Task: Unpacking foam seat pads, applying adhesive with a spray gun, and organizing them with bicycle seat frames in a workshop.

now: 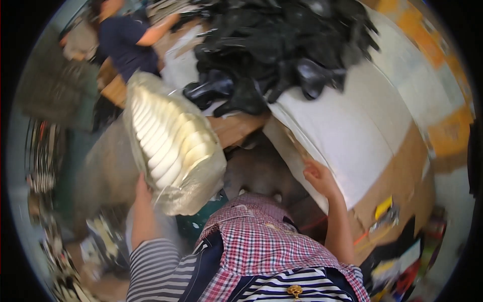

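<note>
My left hand (pixel 143 190) grips the lower left side of a clear plastic bag (pixel 204 189). Inside the bag, several curved cream-coloured pieces (pixel 168 136) lie nested in two overlapping rows. The bag is held up at a tilt, left of my body. My right hand (pixel 320 177) is closed, its fingers curled beside the near edge of a white-covered table (pixel 347 136). Whatever those fingers may hold is hidden.
A large pile of glossy black pieces (pixel 271 50) covers the far part of the table. A person in a dark shirt (pixel 126 40) stands at the far left. Yellow and orange items (pixel 385 209) lie at the right on brown cardboard (pixel 397 183). Stacked goods (pixel 43 151) line the left side.
</note>
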A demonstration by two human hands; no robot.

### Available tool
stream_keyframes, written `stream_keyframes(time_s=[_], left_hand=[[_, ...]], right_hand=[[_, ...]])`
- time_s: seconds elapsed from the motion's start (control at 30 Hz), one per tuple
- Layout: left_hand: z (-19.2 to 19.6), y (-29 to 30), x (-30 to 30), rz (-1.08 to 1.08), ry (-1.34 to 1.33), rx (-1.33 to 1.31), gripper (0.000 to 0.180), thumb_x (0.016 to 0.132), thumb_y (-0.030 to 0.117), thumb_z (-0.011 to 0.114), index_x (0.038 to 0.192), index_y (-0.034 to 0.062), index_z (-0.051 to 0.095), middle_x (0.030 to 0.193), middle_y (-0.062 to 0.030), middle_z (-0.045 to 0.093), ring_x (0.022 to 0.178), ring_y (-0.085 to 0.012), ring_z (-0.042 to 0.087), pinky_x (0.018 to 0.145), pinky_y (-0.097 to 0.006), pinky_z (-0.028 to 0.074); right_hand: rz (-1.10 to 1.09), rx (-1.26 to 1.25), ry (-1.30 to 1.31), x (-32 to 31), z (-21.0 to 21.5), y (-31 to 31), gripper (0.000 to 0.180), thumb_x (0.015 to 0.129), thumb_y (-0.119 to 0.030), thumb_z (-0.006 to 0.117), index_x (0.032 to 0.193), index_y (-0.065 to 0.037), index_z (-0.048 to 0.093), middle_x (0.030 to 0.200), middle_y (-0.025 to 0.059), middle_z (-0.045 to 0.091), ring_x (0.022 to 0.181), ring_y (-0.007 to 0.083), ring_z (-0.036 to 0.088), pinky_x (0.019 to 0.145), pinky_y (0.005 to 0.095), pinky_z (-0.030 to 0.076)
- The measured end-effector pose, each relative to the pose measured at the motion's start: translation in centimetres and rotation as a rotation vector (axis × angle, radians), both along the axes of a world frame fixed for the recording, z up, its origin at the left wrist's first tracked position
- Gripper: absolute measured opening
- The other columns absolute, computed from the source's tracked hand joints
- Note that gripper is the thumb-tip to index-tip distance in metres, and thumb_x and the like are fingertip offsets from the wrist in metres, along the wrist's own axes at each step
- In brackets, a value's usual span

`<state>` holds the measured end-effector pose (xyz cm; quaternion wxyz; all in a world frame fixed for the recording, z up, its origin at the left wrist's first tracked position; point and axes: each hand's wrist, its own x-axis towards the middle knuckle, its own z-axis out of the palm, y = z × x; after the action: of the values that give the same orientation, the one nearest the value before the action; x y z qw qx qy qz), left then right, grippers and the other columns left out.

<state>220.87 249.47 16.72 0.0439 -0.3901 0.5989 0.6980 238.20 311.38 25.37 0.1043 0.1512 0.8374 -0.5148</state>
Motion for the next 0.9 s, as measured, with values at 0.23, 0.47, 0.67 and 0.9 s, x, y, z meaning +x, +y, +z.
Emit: stream_keyframes(time_s=[0.23, 0.47, 0.67, 0.9], left_hand=[[4.1, 4.3, 6.1, 0.298, 0.069, -0.185, 0.06, 0.081, 0.03, 0.067, 0.129, 0.0031, 0.044, 0.127, -0.0109, 0.049, 0.111, -0.0237, 0.048, 0.096, -0.037, 0.038], [9.0, 9.1, 10.6, -0.398, 0.337, -1.373, 0.039, 0.068, 0.005, 0.064, 0.106, 0.0041, 0.057, 0.109, -0.0154, 0.057, 0.101, -0.0324, 0.055, 0.087, -0.039, 0.045], [10.2, 9.9, 12.1, -0.516, -0.234, -0.831, 0.018, 0.07, 0.012, 0.06, 0.086, 0.0039, 0.063, 0.091, -0.018, 0.064, 0.09, -0.0327, 0.06, 0.077, -0.039, 0.048], [12.1, 15.1, 8.6, -0.513, -0.122, -0.745, 0.042, 0.065, 0.027, 0.073, 0.098, 0.0042, 0.061, 0.091, -0.017, 0.065, 0.086, -0.0348, 0.062, 0.076, -0.041, 0.049]], right_hand=[[0.168, -0.27, 0.164, -10.4, 2.4, -5.2, 0.033, 0.083, -0.005, 0.06, 0.116, -0.003, 0.056, 0.085, 0.0064, 0.063, 0.076, 0.011, 0.059, 0.067, 0.0248, 0.049], [0.771, -0.178, 0.323, -22.1, 8.1, -21.1, 0.036, 0.083, -0.002, 0.059, 0.117, 0.0, 0.053, 0.096, 0.0113, 0.064, 0.088, 0.0169, 0.061, 0.079, 0.0273, 0.049], [1.28, -0.021, 0.661, -22.7, 4.3, -32.9, 0.058, 0.073, -0.01, 0.067, 0.126, -0.005, 0.045, 0.122, 0.0202, 0.049, 0.113, 0.0338, 0.048, 0.093, 0.0401, 0.041], [1.548, 0.204, 0.671, -21.6, 2.5, -31.0, 0.084, 0.067, -0.03, 0.074, 0.137, -0.011, 0.032, 0.143, 0.0184, 0.026, 0.131, 0.0395, 0.026, 0.104, 0.0506, 0.027]])
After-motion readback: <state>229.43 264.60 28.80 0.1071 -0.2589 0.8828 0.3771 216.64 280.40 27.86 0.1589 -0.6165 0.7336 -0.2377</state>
